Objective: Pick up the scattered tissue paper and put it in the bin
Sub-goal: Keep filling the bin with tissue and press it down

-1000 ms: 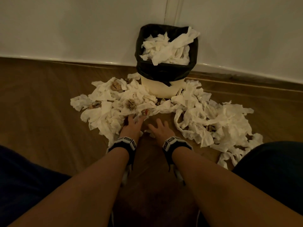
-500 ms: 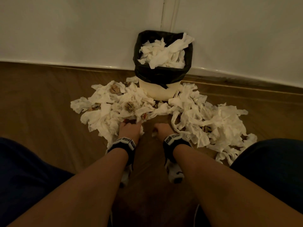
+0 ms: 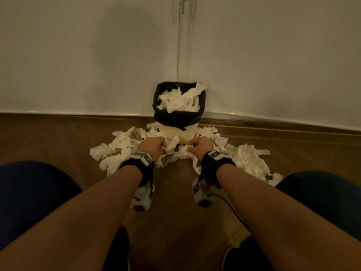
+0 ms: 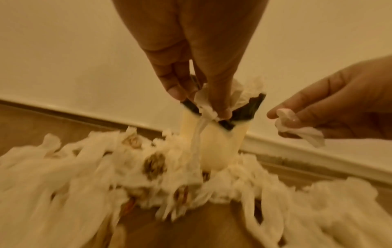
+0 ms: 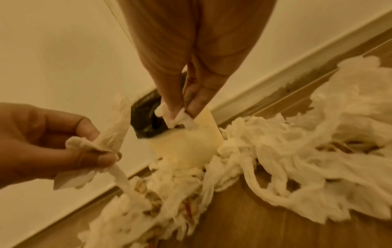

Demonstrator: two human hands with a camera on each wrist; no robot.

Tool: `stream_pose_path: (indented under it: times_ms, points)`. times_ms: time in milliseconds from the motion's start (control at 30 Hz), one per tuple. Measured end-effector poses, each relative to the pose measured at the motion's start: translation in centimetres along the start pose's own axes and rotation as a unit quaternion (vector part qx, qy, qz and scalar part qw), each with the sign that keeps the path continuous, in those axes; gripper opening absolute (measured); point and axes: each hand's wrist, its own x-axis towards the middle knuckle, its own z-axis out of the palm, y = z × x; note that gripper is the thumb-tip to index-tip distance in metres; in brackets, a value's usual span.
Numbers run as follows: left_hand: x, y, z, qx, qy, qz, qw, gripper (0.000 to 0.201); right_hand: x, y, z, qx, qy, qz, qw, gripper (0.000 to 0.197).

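Note:
White tissue paper (image 3: 248, 159) lies scattered on the wooden floor around a cream bin (image 3: 179, 132) with a black liner, itself heaped with tissue (image 3: 181, 99). My left hand (image 3: 154, 146) pinches a strand of tissue (image 4: 206, 109) that stretches down into the left pile (image 4: 84, 167). My right hand (image 3: 199, 146) pinches another piece of tissue (image 5: 180, 119) lifted off the floor. Both hands hover side by side just in front of the bin, above the piles. Some brown-stained wads (image 4: 153, 163) sit among the left pile.
The bin stands against a white wall (image 3: 97, 55) with a skirting board (image 3: 273, 122) behind it. My knees in dark clothing (image 3: 29, 192) flank the scene. Bare wooden floor (image 3: 175, 202) lies between my forearms and to the far left.
Both hands closed on tissue at the floor and rose forward toward the bin, dragging strands up from the piles. The head view tilted up, showing more wall.

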Motion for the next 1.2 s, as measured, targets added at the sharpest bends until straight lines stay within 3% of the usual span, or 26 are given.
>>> stream_pose_path:
  times_ms: [167,300,400,567,633,767,933,1067,1200]
  points:
    - [0.3,2.1,-6.7,-0.108,0.107,0.015,0.988,0.027,-1.0,-3.4,-5.0,0.049,0.065,-0.034,0.996,0.024]
    - [0.1,4.6,-10.7,-0.268,0.168,0.029,0.948,0.025,-1.3,-5.0,-8.3,0.129,0.129,-0.04,0.982,0.01]
    - [0.2,6.4,-12.9,-0.312,0.207,0.071,0.925,0.025,-1.2,-5.8,-10.4,0.146,0.166,-0.055,0.974,0.003]
    - [1.0,8.3,-14.7,-0.359,0.255,0.109,0.891,0.011,-0.1,-6.5,-12.3,0.173,0.165,-0.066,0.969,0.02]
    - [1.9,8.5,-14.7,-0.349,0.255,0.109,0.895,0.009,0.6,-6.4,-12.4,0.168,0.158,-0.065,0.971,0.027]
    - [4.1,8.7,-13.5,-0.299,0.255,0.086,0.916,0.027,1.9,-6.0,-11.5,0.089,0.119,-0.065,0.987,0.038]
    - [6.5,8.6,-11.7,-0.175,0.162,0.078,0.968,0.026,4.1,-6.5,-9.9,-0.035,0.07,-0.089,0.993,0.046]
    - [8.1,7.6,-10.7,-0.117,0.136,0.052,0.982,0.03,5.7,-6.7,-8.9,-0.093,0.049,-0.12,0.987,0.037]
    - [10.4,5.7,-9.1,-0.019,0.028,0.028,0.999,0.034,8.8,-6.6,-6.4,-0.162,-0.021,-0.097,0.982,0.04]
